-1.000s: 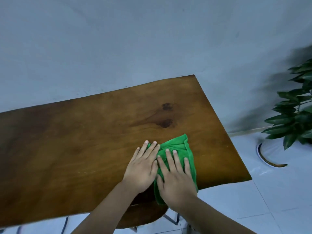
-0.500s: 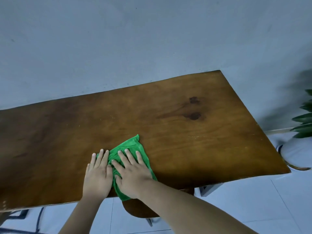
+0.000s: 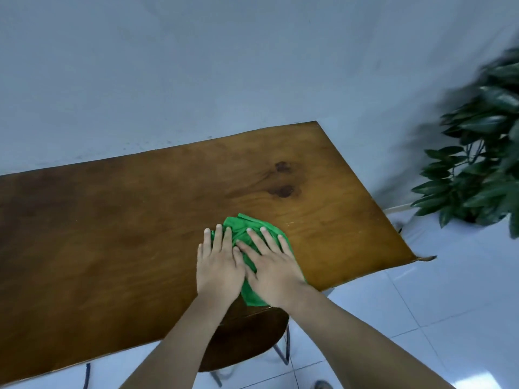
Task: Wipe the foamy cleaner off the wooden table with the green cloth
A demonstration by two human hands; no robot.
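Note:
The green cloth (image 3: pixel 243 231) lies bunched on the wooden table (image 3: pixel 118 226), near its front edge and right of the middle. My left hand (image 3: pixel 217 265) presses flat on the cloth's left part, fingers spread. Beside it and touching it, my right hand (image 3: pixel 271 269) presses flat on the cloth's right part. The cloth's lower corner hangs at the table's front edge. I see no foam on the wood; two dark knots mark the surface behind the cloth.
A dark wooden chair seat (image 3: pixel 247 341) stands under the table's front edge, below my hands. A leafy potted plant (image 3: pixel 477 169) is on the floor to the right. A pale wall runs behind the table, and white floor tiles (image 3: pixel 421 318) lie to the right.
Both hands slid the cloth left along the front edge, then back to the right; it now sits more bunched, right of the middle.

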